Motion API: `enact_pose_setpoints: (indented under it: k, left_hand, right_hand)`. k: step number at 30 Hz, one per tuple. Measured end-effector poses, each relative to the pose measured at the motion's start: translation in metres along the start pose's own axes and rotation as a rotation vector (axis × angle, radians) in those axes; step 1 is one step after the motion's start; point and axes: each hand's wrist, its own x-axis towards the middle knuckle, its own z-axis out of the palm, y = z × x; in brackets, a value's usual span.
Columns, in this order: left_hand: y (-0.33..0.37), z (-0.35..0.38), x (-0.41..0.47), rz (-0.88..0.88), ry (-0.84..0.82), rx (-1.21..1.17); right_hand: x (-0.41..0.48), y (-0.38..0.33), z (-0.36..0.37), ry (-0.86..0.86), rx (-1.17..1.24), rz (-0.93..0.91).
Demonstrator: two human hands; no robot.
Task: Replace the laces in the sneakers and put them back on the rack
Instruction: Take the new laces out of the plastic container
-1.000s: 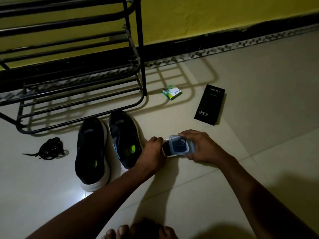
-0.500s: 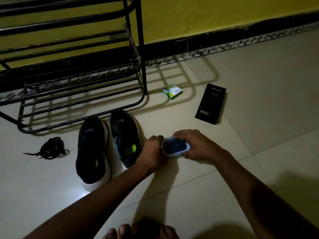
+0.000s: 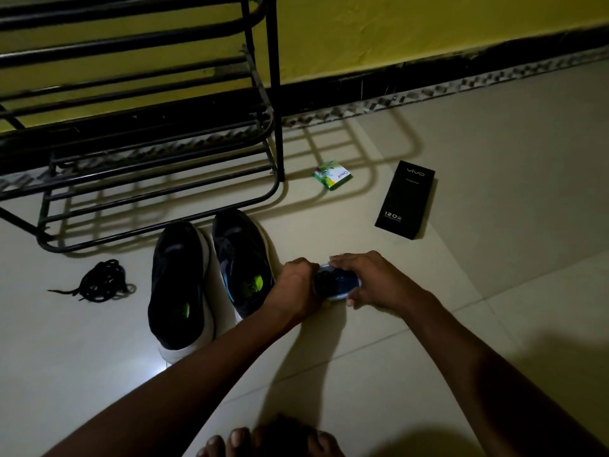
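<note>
While between the hands — left (image 3: 297, 285), right (image 3: 374, 281) — clear packet (image 3: 340, 281), long axis crosswise.

A long black cardboard box (image 3: 406, 200) printed "vivo" and "120W" lies flat on the pale cream tiled floor (image 3: 501, 143). It is well apart from a small green-and-white packet (image 3: 331, 175), which lies nearer the wall. Behind them a yellow painted wall (image 3: 395, 28) meets a black skirting band (image 3: 428, 75), with a strip of grey-and-white patterned border tile (image 3: 412, 95) along its foot. Barred shadows cross the floor around the packet.
</note>
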Motion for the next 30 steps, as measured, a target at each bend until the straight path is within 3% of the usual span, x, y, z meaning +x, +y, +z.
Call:
enact_pose_setpoints:
  k: [7,20,30]
  left_hand:
    - [0.009,-0.005,0.013,-0.016,-0.075,0.169]
    - [0.015,0.002,0.018,-0.001,-0.136,0.177]
    - [0.005,-0.007,0.011,-0.013,0.007,0.068]
  right_hand:
    - [0.002,0.013,-0.001,0.002,-0.078,0.082]
    - [0.01,0.003,-0.009,-0.072,-0.199,0.092]
    - [0.006,0.0,-0.004,0.194,0.088,0.052]
